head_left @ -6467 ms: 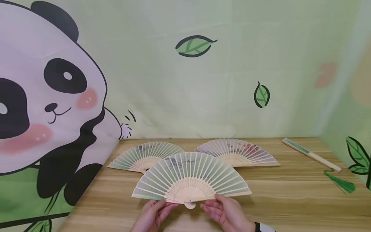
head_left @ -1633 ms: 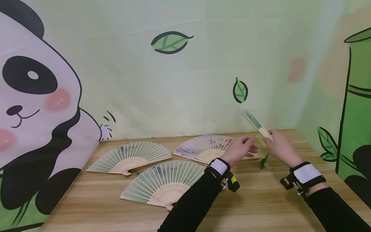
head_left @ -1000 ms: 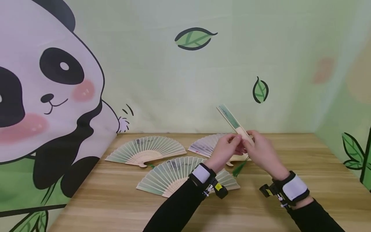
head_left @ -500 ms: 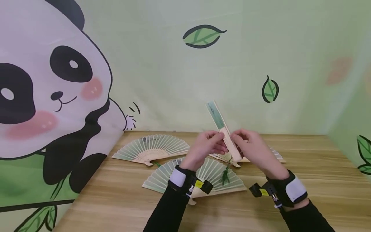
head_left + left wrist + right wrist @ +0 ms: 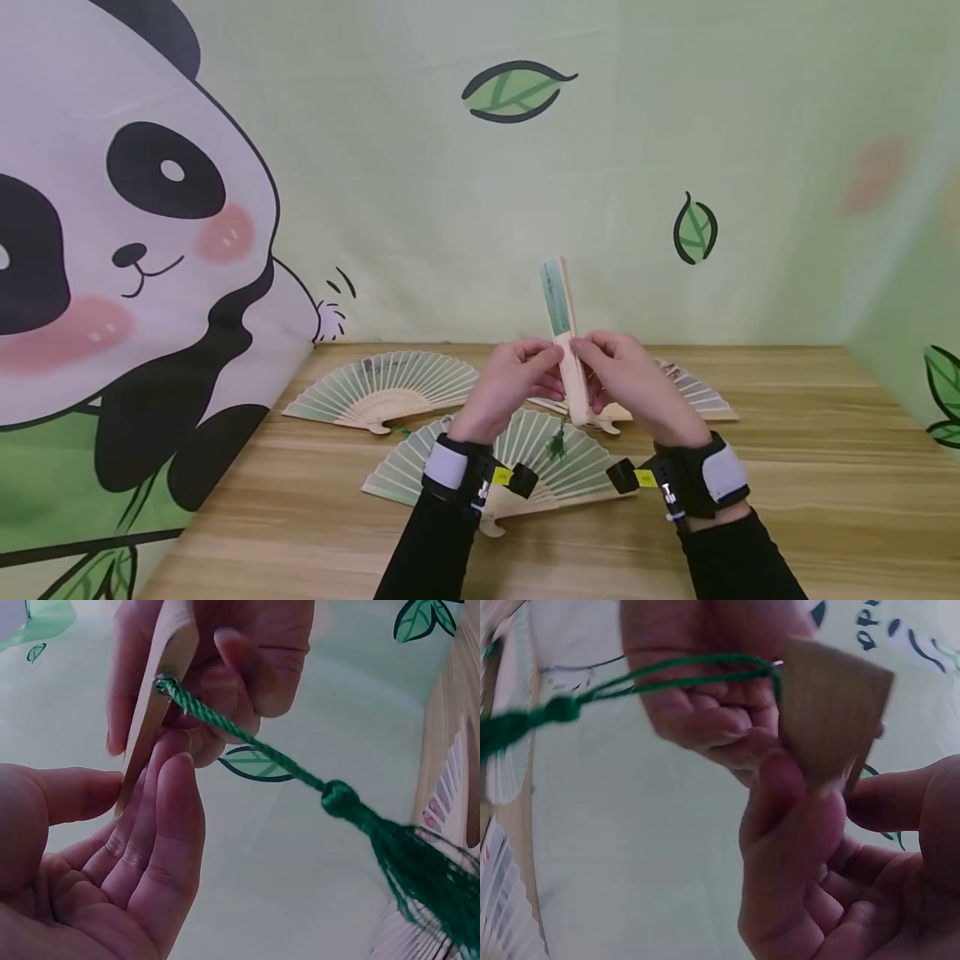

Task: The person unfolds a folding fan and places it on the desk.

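A folded hand fan (image 5: 557, 300), green on its upper part with pale wooden ribs, is held up over the table in both hands. My left hand (image 5: 510, 379) pinches its ribs from the left, thumb in front. From the right my right hand (image 5: 633, 375) pinches it too, thumb opposite the fingers. The fan stands nearly upright, tilted slightly left. Its green tassel (image 5: 345, 801) hangs by a cord from the rivet end. In the right wrist view the fan's wooden end (image 5: 829, 712) shows between both hands' fingers.
Three spread fans lie on the wooden table (image 5: 810, 467): a green one (image 5: 393, 383) back left, a lilac-grey one (image 5: 693, 390) back right, partly behind my right hand, and a green one (image 5: 588, 454) in front, under my wrists. A panda-print cloth (image 5: 375, 183) stands behind.
Earlier both hands held the front spread fan, then my right hand lifted the folded fan at the right. It has moved left and turned more upright, and my left hand now grips it too.
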Action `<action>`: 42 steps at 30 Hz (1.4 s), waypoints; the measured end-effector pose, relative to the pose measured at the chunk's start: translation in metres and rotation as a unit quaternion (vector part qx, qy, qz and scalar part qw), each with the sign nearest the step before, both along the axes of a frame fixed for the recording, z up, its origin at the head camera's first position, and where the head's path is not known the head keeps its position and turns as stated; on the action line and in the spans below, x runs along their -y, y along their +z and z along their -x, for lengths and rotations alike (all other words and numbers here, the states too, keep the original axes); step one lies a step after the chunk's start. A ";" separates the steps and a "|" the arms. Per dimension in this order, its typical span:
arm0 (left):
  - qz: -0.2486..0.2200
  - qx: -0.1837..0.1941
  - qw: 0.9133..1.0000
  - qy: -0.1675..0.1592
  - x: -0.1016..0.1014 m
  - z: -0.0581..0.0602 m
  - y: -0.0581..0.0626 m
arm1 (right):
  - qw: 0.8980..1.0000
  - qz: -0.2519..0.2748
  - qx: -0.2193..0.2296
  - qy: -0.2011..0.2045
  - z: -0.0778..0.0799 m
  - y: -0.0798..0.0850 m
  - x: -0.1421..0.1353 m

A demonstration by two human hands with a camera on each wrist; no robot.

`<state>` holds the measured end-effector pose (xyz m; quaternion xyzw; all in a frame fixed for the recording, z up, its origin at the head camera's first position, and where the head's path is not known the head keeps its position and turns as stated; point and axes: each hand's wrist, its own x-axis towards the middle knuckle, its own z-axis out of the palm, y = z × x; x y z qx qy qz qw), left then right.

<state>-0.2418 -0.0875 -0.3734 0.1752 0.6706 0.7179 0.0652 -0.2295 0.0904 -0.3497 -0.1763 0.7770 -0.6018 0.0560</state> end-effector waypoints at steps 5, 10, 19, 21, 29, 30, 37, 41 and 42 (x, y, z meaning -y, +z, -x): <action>-0.004 0.014 1.000 -0.012 -0.001 -0.002 -0.009 | 1.000 -0.014 -0.003 -0.007 -0.003 -0.006 0.000; -0.020 0.007 1.000 -0.016 0.000 -0.002 -0.011 | 1.000 0.009 0.006 -0.020 -0.003 -0.006 -0.001; -0.060 0.024 0.998 -0.014 0.001 -0.001 -0.009 | 0.994 0.104 0.033 -0.025 -0.002 -0.006 0.005; -0.078 0.029 0.996 -0.025 0.000 0.000 -0.011 | 0.987 0.149 0.056 -0.010 -0.002 -0.006 0.006; -0.135 0.036 0.989 -0.044 -0.001 0.003 -0.016 | 0.969 0.230 0.087 0.008 -0.005 -0.005 0.010; -0.140 0.036 0.989 -0.042 -0.001 0.003 -0.016 | 0.970 0.229 0.086 0.006 -0.005 -0.005 0.009; -0.155 0.035 0.987 -0.034 0.000 0.005 -0.015 | 0.968 0.235 0.085 -0.002 -0.005 -0.005 0.009; -0.158 0.039 0.986 -0.031 0.000 0.005 -0.015 | 0.966 0.245 0.088 0.003 -0.005 -0.005 0.008; -0.161 0.041 0.986 -0.031 0.000 0.004 -0.015 | 0.962 0.255 0.094 0.009 -0.005 -0.005 0.008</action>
